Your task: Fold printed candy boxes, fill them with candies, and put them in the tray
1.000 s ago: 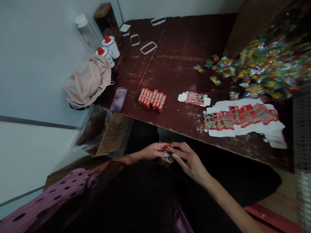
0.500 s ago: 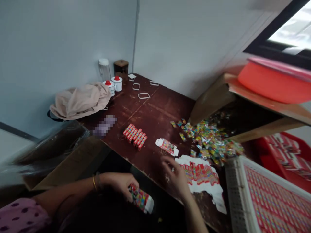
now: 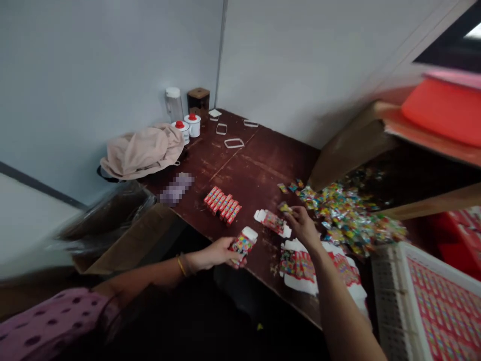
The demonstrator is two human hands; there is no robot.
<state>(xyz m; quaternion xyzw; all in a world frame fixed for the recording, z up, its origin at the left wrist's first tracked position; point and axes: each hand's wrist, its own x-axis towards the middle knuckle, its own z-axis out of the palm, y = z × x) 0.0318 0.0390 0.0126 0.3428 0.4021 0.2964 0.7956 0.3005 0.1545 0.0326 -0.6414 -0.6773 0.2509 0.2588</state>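
Held in my left hand [image 3: 221, 252] is a small printed candy box [image 3: 243, 243], tilted over the table's front edge with a white end flap standing out. My right hand [image 3: 302, 223] reaches over the table, its thumb and finger pinching a small yellow wrapped candy [image 3: 284, 206]. Just below those fingers lies a flattened box blank [image 3: 271, 221]. Under my right forearm spreads a stack of more red and white box blanks [image 3: 298, 263], partly covered by the arm. A row of several filled-looking red boxes [image 3: 222, 204] stands to the left.
Loose wrapped candies [image 3: 345, 213] spill from a tipped cardboard carton [image 3: 345, 135]. At right is a white crate [image 3: 389, 296] of packed boxes. A beige cloth bag [image 3: 145, 150], lidded mugs [image 3: 193, 125] and rubber bands [image 3: 234, 144] are farther back. An open carton [image 3: 128, 238] stands left of the table.
My left hand has raised the box toward the table edge. My right hand has moved forward from the blanks and pinched a candy. The view has shifted slightly.
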